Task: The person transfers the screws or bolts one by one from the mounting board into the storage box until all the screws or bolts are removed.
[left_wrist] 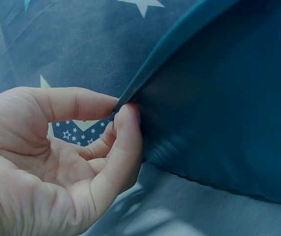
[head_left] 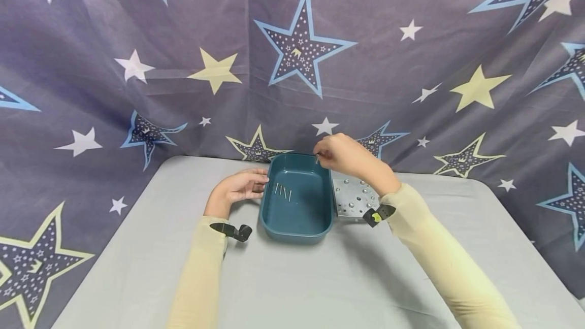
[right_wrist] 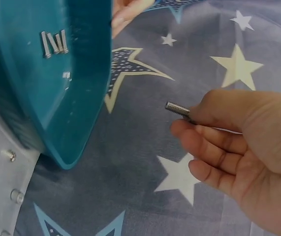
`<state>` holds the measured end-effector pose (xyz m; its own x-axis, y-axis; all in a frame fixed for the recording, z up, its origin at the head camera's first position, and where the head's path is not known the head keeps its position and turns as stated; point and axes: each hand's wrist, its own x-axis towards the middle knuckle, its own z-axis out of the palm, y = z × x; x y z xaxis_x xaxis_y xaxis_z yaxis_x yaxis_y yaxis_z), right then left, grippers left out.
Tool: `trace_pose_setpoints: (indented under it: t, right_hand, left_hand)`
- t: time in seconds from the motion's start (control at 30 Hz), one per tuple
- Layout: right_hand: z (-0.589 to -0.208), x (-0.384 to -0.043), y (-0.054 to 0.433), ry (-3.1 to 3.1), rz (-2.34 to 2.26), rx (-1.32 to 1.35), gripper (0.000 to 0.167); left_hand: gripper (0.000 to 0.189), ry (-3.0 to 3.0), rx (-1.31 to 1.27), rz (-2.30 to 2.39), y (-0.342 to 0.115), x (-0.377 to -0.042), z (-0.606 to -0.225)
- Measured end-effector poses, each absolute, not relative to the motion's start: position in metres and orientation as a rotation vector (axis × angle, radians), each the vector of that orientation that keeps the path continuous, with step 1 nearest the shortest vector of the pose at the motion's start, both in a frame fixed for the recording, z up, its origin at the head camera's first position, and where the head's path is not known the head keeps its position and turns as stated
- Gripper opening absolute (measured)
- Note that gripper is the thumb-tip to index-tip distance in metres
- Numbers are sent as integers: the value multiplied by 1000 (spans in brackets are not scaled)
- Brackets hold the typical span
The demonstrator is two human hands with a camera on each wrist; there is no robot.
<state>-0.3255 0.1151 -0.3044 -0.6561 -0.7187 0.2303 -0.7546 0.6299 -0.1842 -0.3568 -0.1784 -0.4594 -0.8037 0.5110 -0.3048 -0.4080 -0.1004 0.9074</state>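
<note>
A deep teal plastic tray (head_left: 297, 236) stands on the table, with several slim metal screws (head_left: 289, 196) lying on its floor toward the left. At its left side, my left hand (head_left: 239, 186) holds the rim between thumb and fingers, as the left wrist view shows close up. Over the far right corner of the tray is my right hand (head_left: 343, 154). Its thumb and finger pinch a short metal screw (right_wrist: 177, 109); the threaded end sticks out and the head is hidden in the fingers.
Right of the tray, a silver metal plate (head_left: 343, 198) with several round-headed screws and some holes is partly covered by the right forearm. A grey cloth covers the table (head_left: 292, 283). Behind it hangs a dark curtain (head_left: 388, 90) with a star pattern.
</note>
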Motion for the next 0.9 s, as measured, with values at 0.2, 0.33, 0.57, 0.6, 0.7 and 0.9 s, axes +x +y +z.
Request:
trace_pose_setpoints:
  t: [0.2, 0.33, 0.57, 0.6, 0.7, 0.9]
  right_hand:
    - [-307, -333, 106, -2761, 283, 1287, 33]
    - [-312, -337, 102, -2809, 270, 1305, 45]
    - [-320, -345, 92, -2870, 271, 1351, 47]
    - [-321, -346, 91, -2881, 273, 1360, 47]
    - [-323, -349, 85, -2915, 268, 1378, 48]
    - [-330, -356, 75, -2987, 251, 1384, 50]
  left_hand:
    - [22, 1576, 113, 1956, -179, -358, -461]
    - [23, 1578, 113, 1951, -179, -359, -462]
    - [24, 1576, 113, 1952, -180, -358, -462]
    - [23, 1576, 111, 1953, -180, -357, -462]
    - [22, 1577, 108, 1956, -180, -357, -462]
    - [26, 1580, 121, 1956, -179, -358, -462]
